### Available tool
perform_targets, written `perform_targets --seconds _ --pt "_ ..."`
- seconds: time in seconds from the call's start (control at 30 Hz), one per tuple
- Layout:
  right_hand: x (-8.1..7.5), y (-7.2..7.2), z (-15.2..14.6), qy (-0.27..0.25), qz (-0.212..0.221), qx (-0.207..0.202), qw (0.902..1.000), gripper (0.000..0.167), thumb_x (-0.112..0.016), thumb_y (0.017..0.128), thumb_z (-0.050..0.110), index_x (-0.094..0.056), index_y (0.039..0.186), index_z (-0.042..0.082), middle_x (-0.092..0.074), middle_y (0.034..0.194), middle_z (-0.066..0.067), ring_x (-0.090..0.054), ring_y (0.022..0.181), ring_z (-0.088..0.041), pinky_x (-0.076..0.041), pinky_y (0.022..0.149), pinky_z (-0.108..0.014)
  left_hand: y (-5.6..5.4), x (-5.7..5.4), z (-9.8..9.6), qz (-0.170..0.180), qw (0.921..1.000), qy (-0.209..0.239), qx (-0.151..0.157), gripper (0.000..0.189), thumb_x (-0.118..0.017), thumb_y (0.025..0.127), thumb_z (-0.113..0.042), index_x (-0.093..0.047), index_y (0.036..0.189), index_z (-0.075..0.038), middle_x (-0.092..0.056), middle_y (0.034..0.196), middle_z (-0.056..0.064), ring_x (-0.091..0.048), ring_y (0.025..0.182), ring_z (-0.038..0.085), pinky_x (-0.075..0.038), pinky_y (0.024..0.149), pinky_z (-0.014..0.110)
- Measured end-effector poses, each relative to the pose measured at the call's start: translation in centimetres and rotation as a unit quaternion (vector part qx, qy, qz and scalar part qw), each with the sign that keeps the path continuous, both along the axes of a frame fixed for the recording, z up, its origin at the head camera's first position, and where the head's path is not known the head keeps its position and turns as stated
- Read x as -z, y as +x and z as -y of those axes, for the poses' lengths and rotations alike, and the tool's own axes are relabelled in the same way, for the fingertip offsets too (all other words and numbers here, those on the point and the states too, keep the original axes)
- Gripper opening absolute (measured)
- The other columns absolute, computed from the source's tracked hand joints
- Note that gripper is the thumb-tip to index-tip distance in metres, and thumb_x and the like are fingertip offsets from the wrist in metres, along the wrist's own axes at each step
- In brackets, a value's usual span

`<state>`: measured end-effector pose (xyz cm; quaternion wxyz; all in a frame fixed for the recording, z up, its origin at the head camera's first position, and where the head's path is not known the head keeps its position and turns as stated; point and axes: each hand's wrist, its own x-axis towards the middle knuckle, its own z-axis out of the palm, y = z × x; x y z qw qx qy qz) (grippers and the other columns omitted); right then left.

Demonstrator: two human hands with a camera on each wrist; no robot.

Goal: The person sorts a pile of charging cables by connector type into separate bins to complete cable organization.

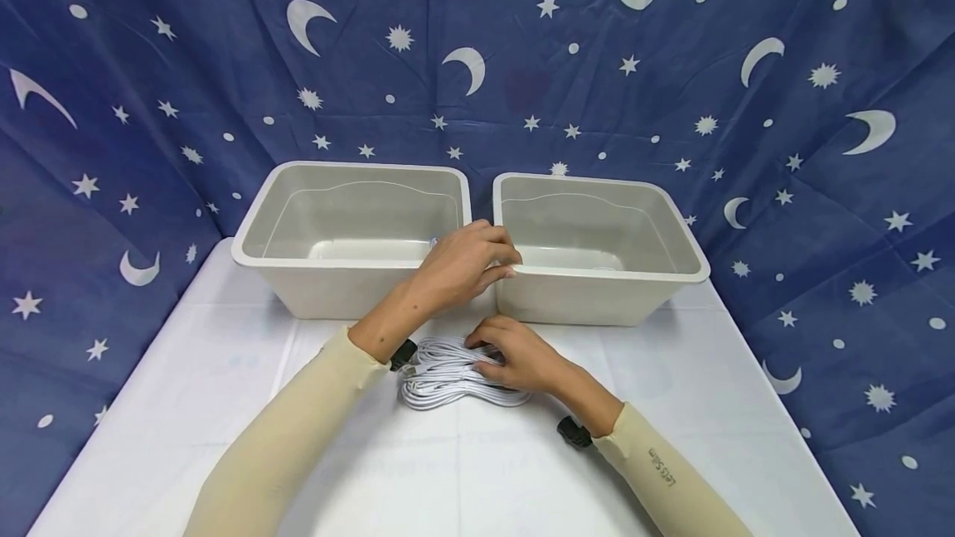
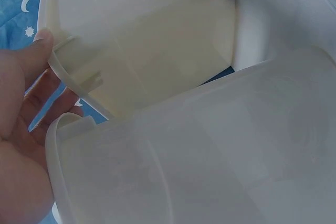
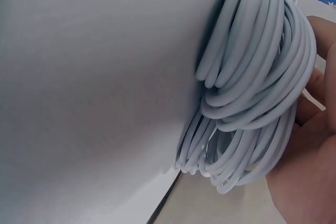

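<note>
A coil of white cable [image 1: 440,392] lies bunched on the white cloth in front of two pale grey bins. My right hand [image 1: 518,355] grips the coil's right side, its thumb and fingers curled about the loops; the right wrist view shows the cable [image 3: 252,66] close up beside the hand [image 3: 310,166]. Above the gap between the bins, my left hand [image 1: 466,259] pinches the near-left corner of the right bin [image 1: 582,301]. Its thumb lies against that bin's rim in the left wrist view, while the fingertips of this hand [image 2: 23,145] are partly hidden behind the rims.
The left bin [image 1: 336,292] stands beside the right one with a narrow gap between them. Something small and bluish, too small to tell, shows inside it near the left hand. Behind hangs a blue curtain [image 1: 515,48] with moons and stars. White cloth [image 1: 418,471] covers the table.
</note>
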<state>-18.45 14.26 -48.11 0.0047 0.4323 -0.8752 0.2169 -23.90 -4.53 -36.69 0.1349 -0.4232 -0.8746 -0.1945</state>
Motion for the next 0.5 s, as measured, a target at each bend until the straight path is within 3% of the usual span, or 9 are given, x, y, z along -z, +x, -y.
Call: perform_targets --seconds 0.5 --pt "0.03 -0.03 0.62 -0.001 -0.004 -0.006 1.0 0.024 -0.075 0.096 0.014 -0.074 0.119 0.007 -0.072 0.119 -0.003 -0.065 0.115 -0.019 -0.054 0.1 -0.036 0.08 0.09 -0.04 -0.003 1.0 0.004 -0.001 0.019 -0.075 0.101 -0.027 -0.082 0.117 -0.02 -0.071 0.116 -0.006 -0.06 0.111 0.015 -0.054 0.09 0.03"
